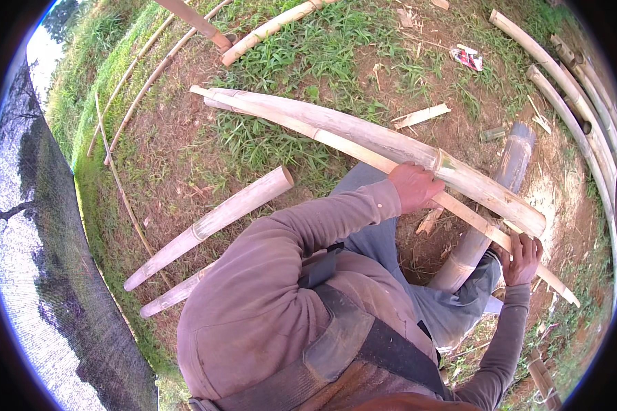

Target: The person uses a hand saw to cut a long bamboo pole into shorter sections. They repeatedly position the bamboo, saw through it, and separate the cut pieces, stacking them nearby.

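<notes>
- Reddish soil (178, 168) with patches of grass (322, 61), beneath and all around the hands; outdoor ground, sunlit beyond the right hand.
- Left hand (416, 186): closed in a fist about the middle stretch of a split bamboo strip (353, 149), probably to steady its long run; knuckles up, elbow bent, forearm drawn across the chest.
- Right hand (519, 259): fingers curled over the same strip near its lower end, apparently for a second hold well apart from the first; forearm rising steeply from below, wrist under the strip. Palm hidden; cannot tell whether anything else inside.
- Bamboo strip: pale, slender, slanting through both hands, one tip past the right hand, the other far out beyond the left.
- Thick bamboo pole (363, 130): just beyond both hands, close alongside the strip; laid across a log, seemingly for a raised end.
- Dark bamboo log (517, 152): crosswise under pole and strip, between the two hands, lower part beside the trouser leg (452, 312); likely a support.
- Pale bamboo chip (421, 115) and short greenish offcut (493, 133): beyond the pole, ahead of the hands.
- Two cut bamboo lengths (209, 226): well left of the left hand, roughly parallel.
- Red-and-white wrapper (467, 57): far ahead of the hands, on the ground.
- Long bamboo poles (576, 89): far out, ahead and right of the right hand, side by side.
- Dark mesh screen (44, 281): farthest left of the left hand, tree shapes visible through or upon it.
</notes>
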Demonstrator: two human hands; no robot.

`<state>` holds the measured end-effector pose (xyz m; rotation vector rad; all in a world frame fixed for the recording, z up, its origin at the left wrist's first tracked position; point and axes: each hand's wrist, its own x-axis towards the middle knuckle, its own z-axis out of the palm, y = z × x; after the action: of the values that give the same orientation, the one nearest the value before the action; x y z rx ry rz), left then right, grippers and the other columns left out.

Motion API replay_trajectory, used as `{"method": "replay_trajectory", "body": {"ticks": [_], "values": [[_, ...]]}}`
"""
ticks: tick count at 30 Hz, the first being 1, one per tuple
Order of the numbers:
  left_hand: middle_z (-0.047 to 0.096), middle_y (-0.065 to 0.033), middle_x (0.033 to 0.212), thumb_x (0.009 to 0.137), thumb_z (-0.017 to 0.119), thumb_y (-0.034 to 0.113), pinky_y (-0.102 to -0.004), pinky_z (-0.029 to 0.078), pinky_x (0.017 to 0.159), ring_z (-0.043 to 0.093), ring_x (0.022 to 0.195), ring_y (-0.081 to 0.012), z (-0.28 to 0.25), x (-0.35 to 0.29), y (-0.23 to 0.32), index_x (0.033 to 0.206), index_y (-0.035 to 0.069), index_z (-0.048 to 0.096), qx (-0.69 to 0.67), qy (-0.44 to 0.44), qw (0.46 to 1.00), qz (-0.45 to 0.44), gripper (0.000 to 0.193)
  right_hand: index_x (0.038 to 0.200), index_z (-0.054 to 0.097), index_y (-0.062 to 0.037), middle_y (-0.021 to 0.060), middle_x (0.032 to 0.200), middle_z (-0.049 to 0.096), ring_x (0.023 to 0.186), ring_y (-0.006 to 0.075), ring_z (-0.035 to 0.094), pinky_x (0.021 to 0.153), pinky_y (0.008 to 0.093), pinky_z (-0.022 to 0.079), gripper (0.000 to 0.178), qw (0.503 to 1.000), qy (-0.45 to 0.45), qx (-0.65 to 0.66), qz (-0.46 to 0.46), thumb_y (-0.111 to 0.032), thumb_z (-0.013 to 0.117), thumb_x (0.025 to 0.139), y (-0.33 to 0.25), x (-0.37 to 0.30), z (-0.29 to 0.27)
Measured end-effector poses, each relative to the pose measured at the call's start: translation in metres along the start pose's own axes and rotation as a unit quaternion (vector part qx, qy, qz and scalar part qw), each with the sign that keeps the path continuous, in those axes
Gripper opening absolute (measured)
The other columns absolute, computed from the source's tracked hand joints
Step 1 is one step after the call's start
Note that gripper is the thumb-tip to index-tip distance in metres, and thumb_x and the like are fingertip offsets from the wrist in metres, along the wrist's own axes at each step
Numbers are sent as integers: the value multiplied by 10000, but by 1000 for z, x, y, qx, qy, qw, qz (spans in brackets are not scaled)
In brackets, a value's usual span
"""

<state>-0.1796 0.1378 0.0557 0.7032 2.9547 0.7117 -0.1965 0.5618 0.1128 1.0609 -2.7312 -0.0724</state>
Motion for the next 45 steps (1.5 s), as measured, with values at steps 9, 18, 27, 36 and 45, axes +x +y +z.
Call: {"method": "replay_trajectory", "body": {"ticks": [9, 18, 27, 36, 45], "values": [[688, -91, 1119, 959, 708, 375, -491, 508, 943, 672, 1075, -322, 19, 51, 28, 1214, 123, 697, -61, 64, 993, 74, 359, 1286, 720, -162, 77, 1007, 626, 985, 304, 625, 982, 492, 451, 411, 988, -4, 12, 156, -186, 758, 878, 61, -43, 7], [673, -132, 1179, 883, 794, 184, -495, 489, 1006, 622, 1108, -360, 82, 93, 11, 1299, 90, 714, -83, 117, 987, 76, 434, 1444, 588, -251, 115, 1424, 552, 1377, 356, 508, 1193, 582, 335, 667, 911, 104, 17, 398, -307, 822, 822, 4, -36, 41], [692, -172, 1201, 935, 761, 158, -489, 545, 959, 660, 1136, -386, 49, 133, -30, 1317, 67, 702, -46, 142, 982, 114, 397, 1374, 645, -156, 137, 1396, 576, 1367, 351, 516, 1193, 537, 350, 550, 823, -46, 149, 547, -307, 779, 862, -126, -146, 93], [585, -236, 1455, 668, 968, 307, -499, 427, 1187, 551, 1370, -396, 26, 97, -128, 1589, 31, 414, -111, -226, 968, -17, 1110, 1267, 674, -123, 125, 1321, 622, 1299, 332, 573, 1137, 516, 400, 453, 780, 57, 215, 585, -367, 759, 896, -132, -98, 113], [715, -231, 1199, 579, 1010, 344, -503, 550, 983, 700, 1101, -393, 4, 31, -174, 1409, 7, 544, -91, -236, 964, -81, 1010, 1422, 585, 16, 236, 1338, 673, 1257, 391, 643, 1082, 440, 503, 850, 460, 145, 654, 583, -542, 826, 828, -169, 56, 115]]}}
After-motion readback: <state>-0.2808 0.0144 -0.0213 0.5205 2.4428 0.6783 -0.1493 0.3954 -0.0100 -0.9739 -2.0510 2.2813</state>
